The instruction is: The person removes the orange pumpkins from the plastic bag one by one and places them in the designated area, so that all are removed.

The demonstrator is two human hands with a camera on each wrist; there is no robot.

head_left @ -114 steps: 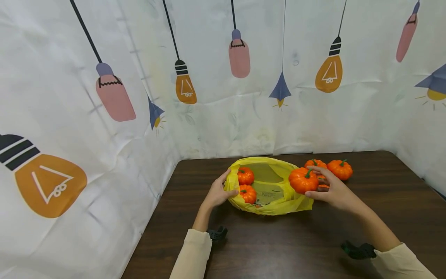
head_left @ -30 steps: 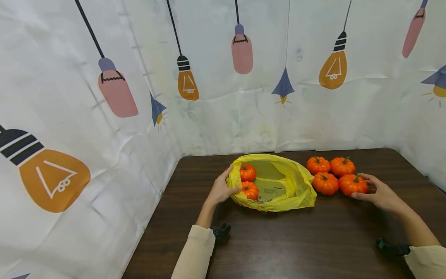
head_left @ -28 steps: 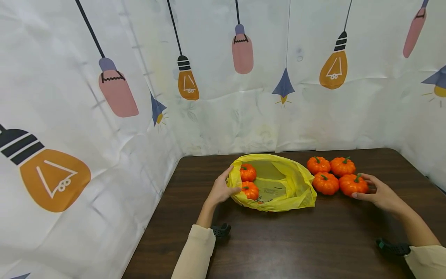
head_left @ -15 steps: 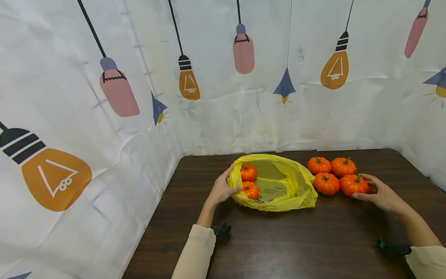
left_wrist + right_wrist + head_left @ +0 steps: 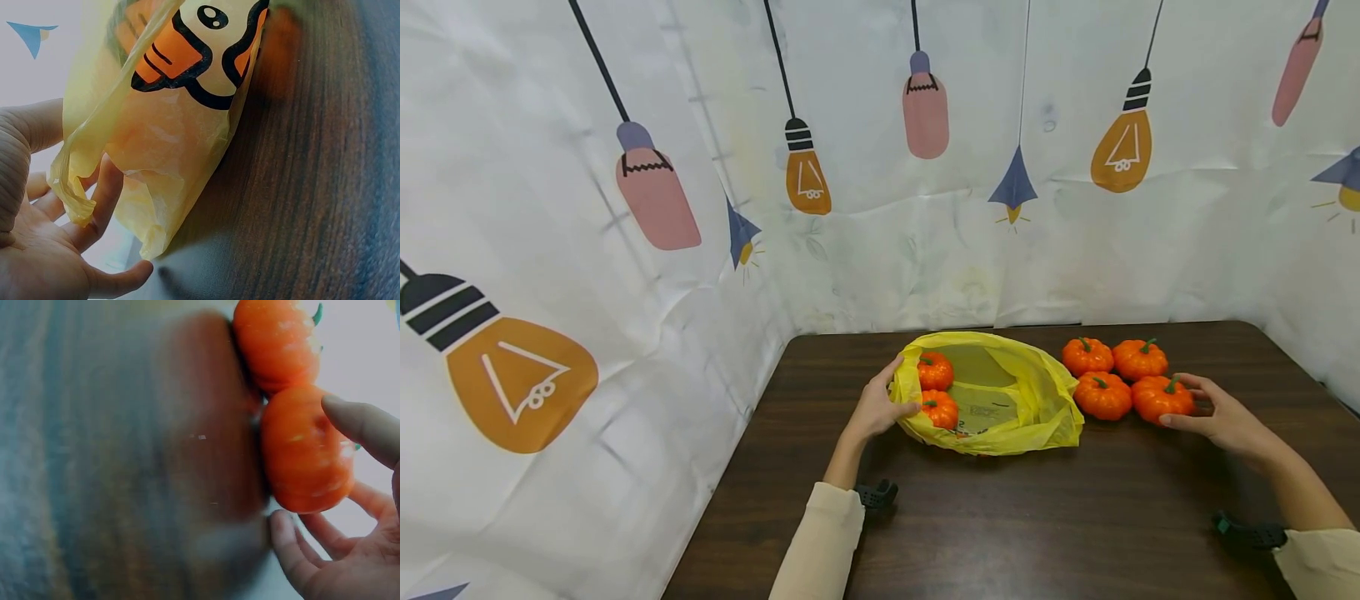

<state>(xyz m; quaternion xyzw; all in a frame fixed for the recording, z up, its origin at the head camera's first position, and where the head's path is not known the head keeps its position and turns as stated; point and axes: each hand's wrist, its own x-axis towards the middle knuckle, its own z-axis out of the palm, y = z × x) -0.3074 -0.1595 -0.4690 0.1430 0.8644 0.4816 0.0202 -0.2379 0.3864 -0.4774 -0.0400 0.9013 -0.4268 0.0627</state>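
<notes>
A yellow plastic bag [image 5: 1045, 396] lies on the table with its mouth gaping toward me. Two small orange pumpkins [image 5: 936, 371] show inside its left side. My left hand [image 5: 874, 408] holds the bag's left rim, thumb over the edge; a cartoon print on the bag [image 5: 206, 56] shows in the left wrist view. To the right of the bag, several more pumpkins [image 5: 1102, 395] sit close together in two rows. My right hand [image 5: 1221, 421] grips the front right pumpkin [image 5: 1159, 398] from its right side; the right wrist view shows thumb and fingers around this pumpkin [image 5: 306, 450].
The dark wooden table [image 5: 1015, 525] runs back to a pale wall covering [image 5: 880, 267] printed with lamps and bulbs. Dark straps with small devices [image 5: 1247, 531] sit at both wrists.
Since the oldest frame, my right hand has moved right from the bag's mouth with a pumpkin, which now stands beside the others. Over the last second both hands stay nearly still.
</notes>
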